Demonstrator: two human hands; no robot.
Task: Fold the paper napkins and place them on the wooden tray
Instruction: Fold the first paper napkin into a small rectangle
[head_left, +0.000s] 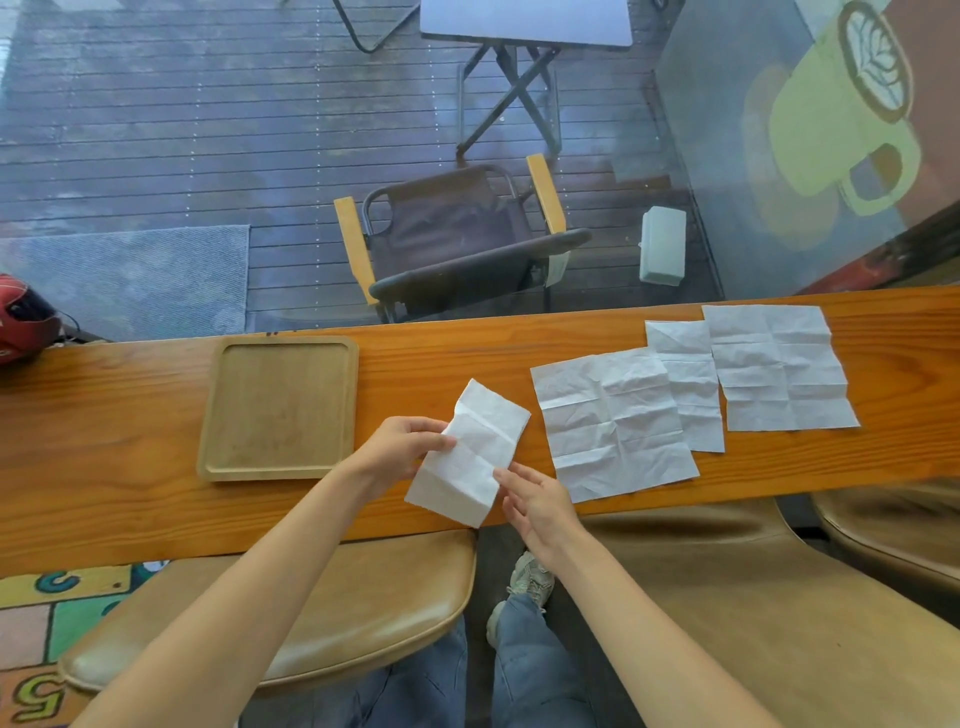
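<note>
Both hands are up over the bench (130, 499), and between them hangs a folded napkin (467, 452), a long white strip creased across in bands, tilted with its top end leaning away to the right. The left hand (400, 447) pinches its left edge about halfway up, thumb and fingertips closed on the paper. The right hand (535, 499) sits at the lower right edge, fingers loosely bent, fingertips touching the paper there; whether it truly grips or only steadies I cannot tell. The strip's lower corner reaches down to the near edge of the bench.

Just left of the left hand lies the wooden tray (208, 415), flat on the bench, square with rounded corners and a raised rim. To the right of the right hand, three open napkins lie flat: the nearest napkin (613, 421) close beside the hand, a middle napkin (685, 374) partly tucked under it, and the far napkin (779, 369) overlapping the middle one's right side.

Below the hands there's a tan seat cushion (363, 597), and beyond the bench a folding chair (452, 234) on the deck.
</note>
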